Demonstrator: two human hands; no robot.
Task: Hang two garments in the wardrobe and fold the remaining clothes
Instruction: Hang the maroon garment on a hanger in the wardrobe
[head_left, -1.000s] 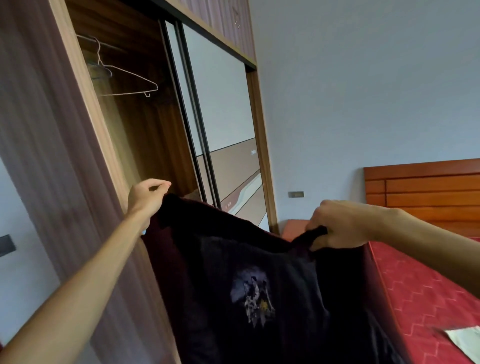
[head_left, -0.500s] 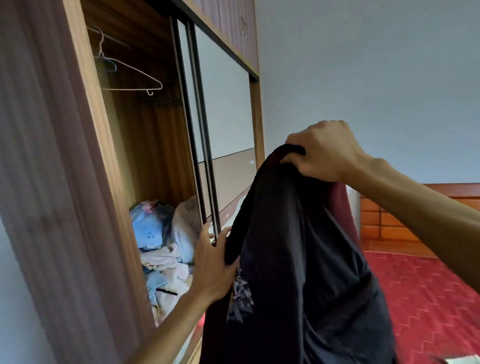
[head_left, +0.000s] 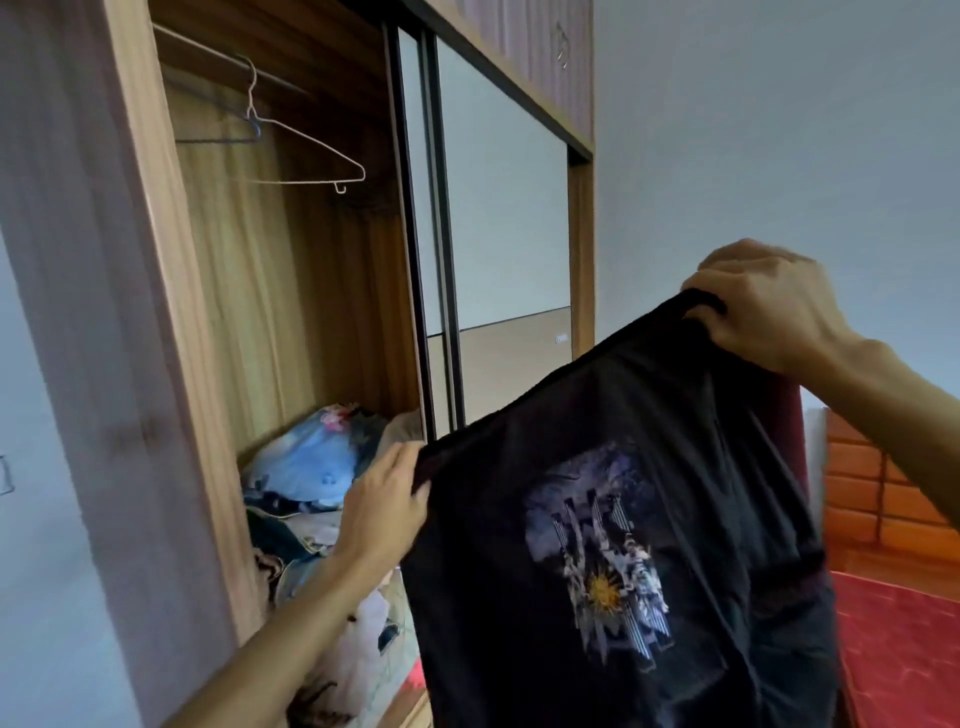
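Gripping black shirt (head_left: 597, 441), both hands (head_left: 384, 514) (head_left: 763, 306)

Standing open at the left, wardrobe (head_left: 156, 260) holding a heaped pile of clothes (head_left: 306, 467) on its bottom board. Hanging from the rail (head_left: 208, 51) above, seemingly 2 wire hangers (head_left: 309, 143). Lying at lower right, red-covered bed (head_left: 904, 649).

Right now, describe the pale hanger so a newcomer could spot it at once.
Look into the open wardrobe on the left, up at the rail near its top. The white wire hanger hangs there, bare. Unlike the darker hanger behind it, it is pale and reaches toward the sliding door.
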